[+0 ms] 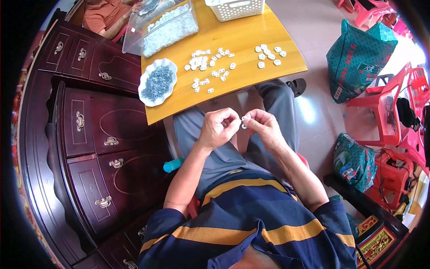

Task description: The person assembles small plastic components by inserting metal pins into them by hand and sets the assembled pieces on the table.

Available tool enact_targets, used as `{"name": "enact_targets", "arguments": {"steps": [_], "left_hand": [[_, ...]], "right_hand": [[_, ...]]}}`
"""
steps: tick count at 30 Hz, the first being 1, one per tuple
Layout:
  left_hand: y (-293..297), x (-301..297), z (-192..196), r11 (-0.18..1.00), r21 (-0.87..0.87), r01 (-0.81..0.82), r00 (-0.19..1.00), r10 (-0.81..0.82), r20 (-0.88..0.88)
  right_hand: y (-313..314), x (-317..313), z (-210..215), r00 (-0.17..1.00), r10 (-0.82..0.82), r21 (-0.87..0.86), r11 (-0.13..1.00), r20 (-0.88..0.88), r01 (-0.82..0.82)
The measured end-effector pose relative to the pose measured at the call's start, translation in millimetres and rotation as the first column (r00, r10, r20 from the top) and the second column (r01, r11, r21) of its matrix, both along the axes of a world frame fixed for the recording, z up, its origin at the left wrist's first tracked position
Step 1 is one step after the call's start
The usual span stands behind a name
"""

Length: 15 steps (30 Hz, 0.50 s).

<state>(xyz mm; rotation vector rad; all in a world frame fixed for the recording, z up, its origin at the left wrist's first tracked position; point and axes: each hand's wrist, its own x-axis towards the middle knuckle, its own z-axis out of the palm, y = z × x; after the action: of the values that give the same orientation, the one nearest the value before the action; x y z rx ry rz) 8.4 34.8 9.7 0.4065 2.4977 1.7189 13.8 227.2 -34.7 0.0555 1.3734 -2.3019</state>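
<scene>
My left hand (219, 129) and my right hand (264, 128) are close together above my lap, just off the table's near edge. Between thumb and fingers, the right one pinches a small white plastic piece with holes (244, 126). The left one is also closed in a pinch, its fingertips almost at the piece; whatever they hold is too small to make out. Many similar white pieces (197, 60) lie loosely on the yellow wooden table (246, 36), with a smaller group (268, 54) to the right. A scalloped white dish (142, 85) holds a heap of small dark metal pins or screws (157, 84).
A clear bin (132, 41) of small whitish parts and a white basket (242, 10) stand at the table's far side. Dark cabinets (80, 121) line the left. Green bags (358, 62) and red plastic chairs (385, 112) are at right. Another person's orange sleeve (101, 20) shows far left.
</scene>
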Motion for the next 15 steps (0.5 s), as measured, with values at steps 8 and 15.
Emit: {"name": "enact_targets", "arguments": {"steps": [8, 15], "left_hand": [[-2, 1, -7, 0.997, 0.077, 0.010, 0.997, -0.016, 0.071], [-5, -4, -13, 0.993, 0.115, 0.032, 0.998, -0.038, 0.052]], "right_hand": [[0, 1, 1, 1.000, 0.002, -0.004, 1.000, 0.004, -0.002], [1, -3, 0, 1.000, 0.008, -0.012, 1.000, 0.003, -0.008]]}}
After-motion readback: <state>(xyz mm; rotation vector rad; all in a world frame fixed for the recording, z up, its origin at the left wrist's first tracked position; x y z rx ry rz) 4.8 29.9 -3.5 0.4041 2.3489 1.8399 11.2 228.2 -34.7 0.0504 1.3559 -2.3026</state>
